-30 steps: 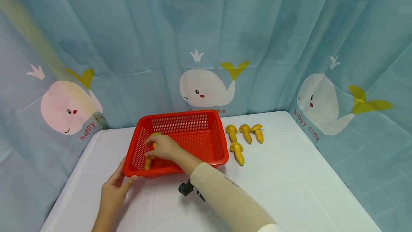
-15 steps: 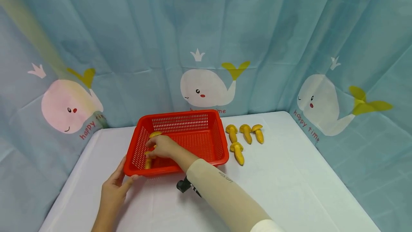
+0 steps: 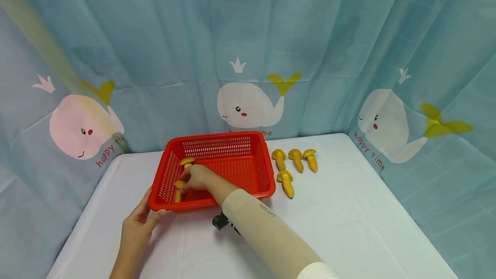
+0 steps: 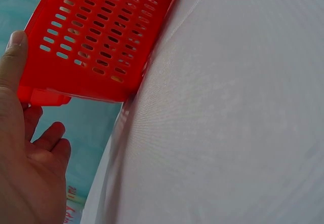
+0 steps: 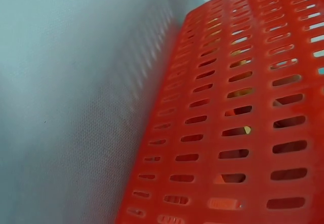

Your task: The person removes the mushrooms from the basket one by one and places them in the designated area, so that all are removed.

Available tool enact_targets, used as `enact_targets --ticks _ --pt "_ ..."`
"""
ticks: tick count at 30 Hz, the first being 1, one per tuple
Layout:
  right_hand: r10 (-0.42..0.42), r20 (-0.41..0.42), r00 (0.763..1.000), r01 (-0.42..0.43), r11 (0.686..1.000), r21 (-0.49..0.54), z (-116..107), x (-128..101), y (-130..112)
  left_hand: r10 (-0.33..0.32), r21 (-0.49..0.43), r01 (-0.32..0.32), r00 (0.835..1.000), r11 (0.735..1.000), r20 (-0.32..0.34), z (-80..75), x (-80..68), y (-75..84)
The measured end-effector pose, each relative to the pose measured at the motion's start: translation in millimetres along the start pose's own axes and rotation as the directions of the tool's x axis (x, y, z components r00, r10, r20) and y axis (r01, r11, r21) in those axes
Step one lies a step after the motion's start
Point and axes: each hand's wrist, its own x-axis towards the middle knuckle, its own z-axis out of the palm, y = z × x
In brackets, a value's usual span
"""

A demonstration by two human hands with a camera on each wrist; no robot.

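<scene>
A red slotted basket (image 3: 267,171) stands on the white table. My right hand (image 3: 195,178) reaches into its left half, fingers relaxed, fingertips at the cap of a yellow toy mushroom (image 3: 178,188) lying on the basket floor. A second yellow mushroom (image 3: 187,161) lies just beyond it. My left hand (image 3: 140,222) grips the basket's near left corner, thumb on the front rim. The left wrist view shows that hand (image 4: 25,158) against the basket (image 4: 101,41) corner. In the right wrist view only the basket wall (image 5: 243,133) shows, with yellow visible through the slots.
Several more yellow mushrooms lie on the table right of the basket, three in a row (image 3: 296,159) and one nearer (image 3: 286,183). A blue whale-print curtain (image 3: 248,55) closes in the table on three sides. Bare white tabletop (image 3: 341,227) lies to the front right.
My right hand has drawn back a little to the right, uncovering the near mushroom, which now lies in the basket. The left hand and basket have not moved.
</scene>
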Motion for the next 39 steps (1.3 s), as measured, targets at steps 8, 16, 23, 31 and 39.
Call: enact_targets --ticks 8,16,23,31,39 --pt "0.029 0.005 1.0 -0.03 0.997 0.069 4.2 3.4 -0.2 -0.002 -0.002 0.002 1.0 1.0 0.0 -0.2 0.1 -0.6" --pt "0.038 0.007 0.999 -0.039 0.994 0.1 3.7 2.9 -0.9 -0.008 -0.001 0.008 1.0 1.0 -0.005 0.2 1.1 -0.1" --pt "0.043 -0.004 0.999 -0.042 0.991 0.124 3.2 2.2 -3.1 -0.025 0.015 0.025 1.0 1.0 -0.007 -0.1 0.6 0.5" --pt "-0.007 -0.05 0.999 0.013 0.994 0.113 -0.5 1.0 -7.1 -0.008 0.0 0.008 1.0 1.0 -0.019 -2.9 1.3 0.9" --pt "-0.106 -0.1 0.989 0.116 0.988 0.103 -10.0 -7.9 -10.4 0.0 -0.007 0.0 1.0 1.0 -0.004 -2.3 1.0 -3.6"
